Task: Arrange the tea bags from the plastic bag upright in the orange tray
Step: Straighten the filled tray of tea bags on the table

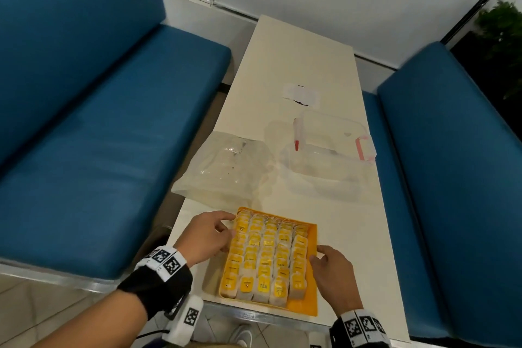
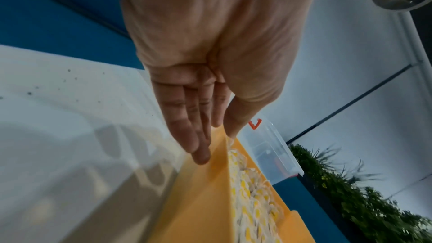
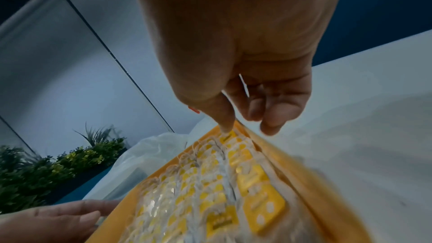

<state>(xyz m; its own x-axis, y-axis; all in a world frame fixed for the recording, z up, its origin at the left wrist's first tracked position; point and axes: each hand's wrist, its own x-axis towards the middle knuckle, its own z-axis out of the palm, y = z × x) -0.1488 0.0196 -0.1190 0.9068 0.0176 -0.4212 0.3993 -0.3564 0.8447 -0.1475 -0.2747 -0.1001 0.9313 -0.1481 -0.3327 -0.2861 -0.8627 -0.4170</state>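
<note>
The orange tray (image 1: 302,308) lies at the table's near edge, packed with rows of upright tea bags (image 1: 265,257) with yellow tags. My left hand (image 1: 230,227) is at the tray's left wall. In the left wrist view its straight fingers (image 2: 198,151) lie flat along the outside of the tray (image 2: 201,191) and the thumb touches the rim. My right hand (image 1: 317,254) is at the tray's right rim. Its thumb tip (image 3: 225,127) touches a tea bag (image 3: 210,182) and the loosely curled fingers hang beside the wall. The clear plastic bag (image 1: 226,172) lies crumpled behind the tray.
A clear lidded container (image 1: 324,169) with pink clips stands right of the bag. A white paper (image 1: 300,94) lies farther back. Blue benches (image 1: 99,135) flank the narrow white table (image 1: 353,234) on both sides. The tray's near edge is level with the table's front edge.
</note>
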